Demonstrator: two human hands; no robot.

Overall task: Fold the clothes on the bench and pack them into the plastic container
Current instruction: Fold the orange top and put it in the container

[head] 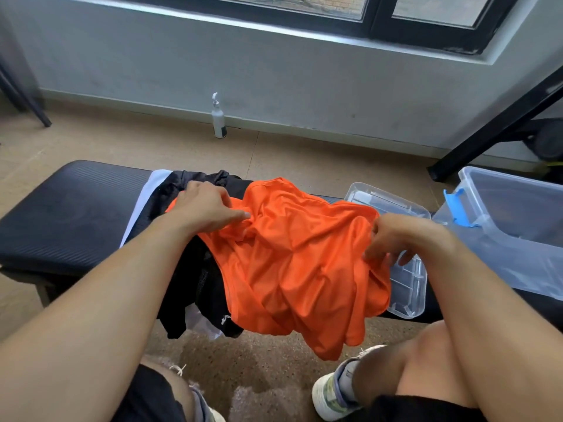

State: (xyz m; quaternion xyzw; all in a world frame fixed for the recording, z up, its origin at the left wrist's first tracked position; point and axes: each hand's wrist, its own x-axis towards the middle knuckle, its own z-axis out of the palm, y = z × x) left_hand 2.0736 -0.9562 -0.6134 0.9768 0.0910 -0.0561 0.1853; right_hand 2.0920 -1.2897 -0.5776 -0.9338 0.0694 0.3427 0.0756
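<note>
A crumpled orange garment (292,257) lies across the black padded bench (67,214), its lower part hanging over the front edge. Under it sits a heap of black and white clothes (195,278). My left hand (207,205) lies on the orange cloth's left edge, fingers stretched and pinching a fold. My right hand (396,236) grips the cloth's right edge with curled fingers. The clear plastic container (518,245) with a blue latch (457,208) stands open at the right end of the bench. Its clear lid (408,287) lies on the bench, partly under the orange cloth.
A white spray bottle (218,117) stands on the floor by the grey wall under the window. A black metal frame (499,123) slants down at the right. My knees and white shoes (332,391) are below the bench's front edge.
</note>
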